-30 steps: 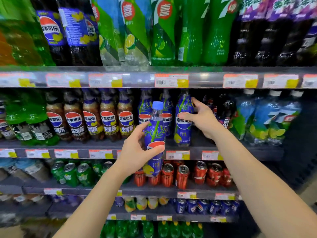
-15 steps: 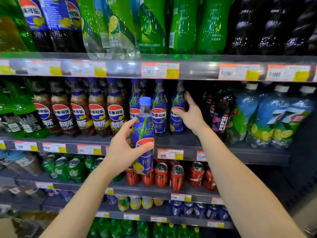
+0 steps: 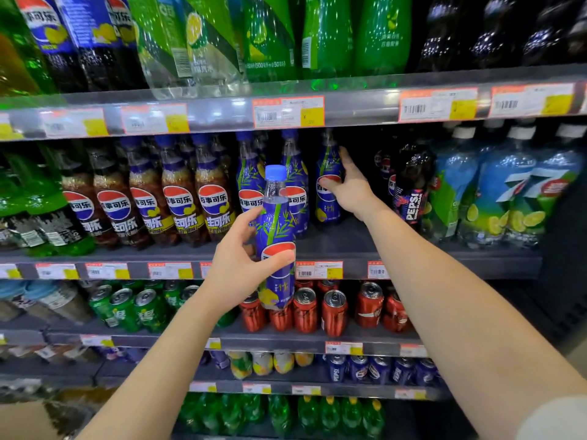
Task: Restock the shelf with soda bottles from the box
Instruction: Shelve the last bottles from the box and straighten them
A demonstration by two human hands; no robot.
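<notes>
My left hand [image 3: 241, 265] grips a blue-capped Pepsi bottle with a blue bamboo label [image 3: 277, 223], upright in front of the middle shelf [image 3: 413, 252]. My right hand [image 3: 349, 188] reaches into that shelf and holds a matching blue bottle [image 3: 327, 173] standing at the right end of its row, deep in the shelf. Two more blue bottles [image 3: 297, 185] stand left of it. A corner of the cardboard box [image 3: 22, 420] shows at the bottom left.
Brown Pepsi bottles [image 3: 178, 198] fill the shelf to the left, a black Pepsi bottle [image 3: 413, 185] and 7-Up bottles [image 3: 514, 192] to the right. Red cans [image 3: 333, 309] and green cans [image 3: 127, 309] sit one shelf below. Large bottles [image 3: 270, 36] crowd the top shelf.
My right hand has pushed its blue bottle farther back into the shelf. My left hand keeps its bottle at about the same spot. The view has shifted slightly downward.
</notes>
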